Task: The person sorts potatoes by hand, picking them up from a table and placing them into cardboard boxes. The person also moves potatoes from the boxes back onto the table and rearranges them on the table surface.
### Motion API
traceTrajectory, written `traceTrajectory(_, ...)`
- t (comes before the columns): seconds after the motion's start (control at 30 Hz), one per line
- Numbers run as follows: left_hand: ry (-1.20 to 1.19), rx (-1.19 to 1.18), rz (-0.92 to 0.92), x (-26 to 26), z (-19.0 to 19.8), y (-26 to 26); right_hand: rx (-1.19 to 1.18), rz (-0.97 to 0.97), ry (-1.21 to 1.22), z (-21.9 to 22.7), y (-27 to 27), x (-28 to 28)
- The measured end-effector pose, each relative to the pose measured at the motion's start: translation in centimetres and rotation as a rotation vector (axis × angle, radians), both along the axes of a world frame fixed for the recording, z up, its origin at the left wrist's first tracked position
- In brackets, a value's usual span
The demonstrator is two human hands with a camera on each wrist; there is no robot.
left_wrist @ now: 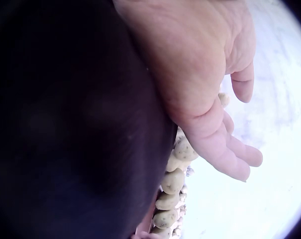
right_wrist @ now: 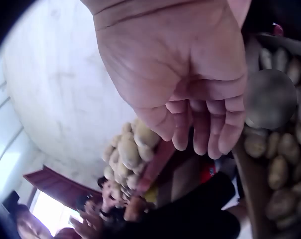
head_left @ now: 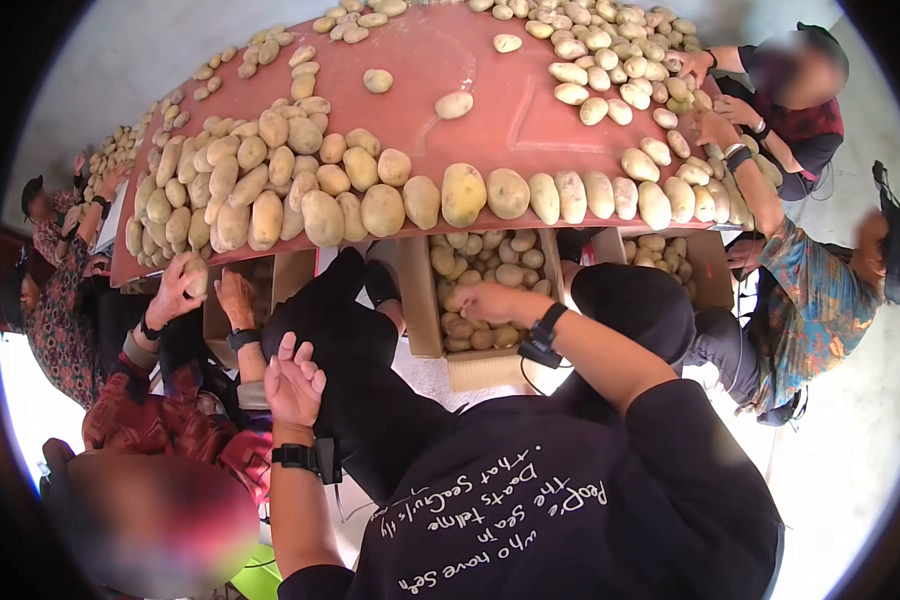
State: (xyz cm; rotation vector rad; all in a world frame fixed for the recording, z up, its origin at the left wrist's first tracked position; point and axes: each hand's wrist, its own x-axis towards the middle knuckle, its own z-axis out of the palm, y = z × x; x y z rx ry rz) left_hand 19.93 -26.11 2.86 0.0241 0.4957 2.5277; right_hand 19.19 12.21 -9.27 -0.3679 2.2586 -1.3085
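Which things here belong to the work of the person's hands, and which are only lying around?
In the work:
- right hand, empty, fingers loosely curled over the box
- cardboard box of potatoes
- potatoes in the box
- left hand, open, resting on the dark trousers

Only around:
- red table
- potatoes on the table
- second box

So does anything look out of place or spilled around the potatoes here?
Nothing stands out. The potatoes lie on the red table, lined along its near edge, and none looks spilled or damaged. The cardboard box below holds more. The left hand rests on a dark knee; the right hand hovers over the box, empty.
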Motion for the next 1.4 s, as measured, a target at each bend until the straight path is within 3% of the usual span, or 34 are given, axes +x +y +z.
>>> traceTrajectory(0.13,-0.023,-0.011,0.007,0.1,0.2,-0.1,0.362,0.05,0.054,-4.4,-4.9,2.6)
traceTrajectory(0.23,-0.042,-0.02,0.024,0.3,0.3,-0.2,0.404,0.023,0.169,-4.8,-5.3,5.0)
traceTrajectory(0.37,-0.042,-0.036,0.045,0.3,0.3,-0.2,0.378,0.096,0.132,-5.3,-4.4,4.1)
traceTrajectory(0.47,-0.057,-0.051,0.043,0.2,0.4,0.1,0.265,-0.088,-0.004,-3.5,-3.6,2.8)
traceTrajectory(0.63,-0.087,-0.039,0.032,0.1,0.8,0.7,0.434,-0.187,0.084,-4.5,-2.2,1.0)
traceTrajectory(0.7,-0.102,-0.01,0.028,0.1,0.8,0.5,0.534,-0.144,0.057,-4.4,-2.6,0.0)
traceTrajectory(0.77,-0.103,-0.03,0.031,0.0,0.5,0.2,0.573,-0.129,0.086,-8.6,-4.1,-0.2)
traceTrajectory(0.93,-0.108,-0.046,0.05,0.1,0.4,0.0,0.473,-0.304,-0.151,-8.3,-4.6,-0.8)
traceTrajectory(1.0,-0.138,-0.132,0.091,-0.1,0.9,0.1,0.529,-0.092,-0.118,-8.6,-4.0,-1.4)
traceTrajectory(1.07,-0.137,-0.016,0.066,-0.3,1.4,0.7,0.564,-0.045,-0.144,-7.8,-3.3,-0.7)
traceTrajectory(1.17,-0.045,0.154,-0.043,-0.7,-1.8,-1.7,0.471,-0.05,-0.14,-5.9,-1.3,1.2)
traceTrajectory(1.23,-0.092,-0.002,-0.034,-0.5,0.3,-1.3,0.37,-0.068,-0.134,-5.6,-0.3,2.2)
traceTrajectory(1.27,-0.069,-0.024,-0.039,-0.4,0.2,-1.3,0.256,-0.102,-0.292,-5.1,0.0,2.3)
traceTrajectory(1.33,-0.063,0.016,-0.044,-0.5,-0.1,-1.4,0.024,-0.174,-0.602,0.5,1.1,2.4)
traceTrajectory(1.4,-0.055,0.069,-0.047,-0.4,-0.6,-1.6,-0.134,-0.151,-0.583,3.0,1.9,2.7)
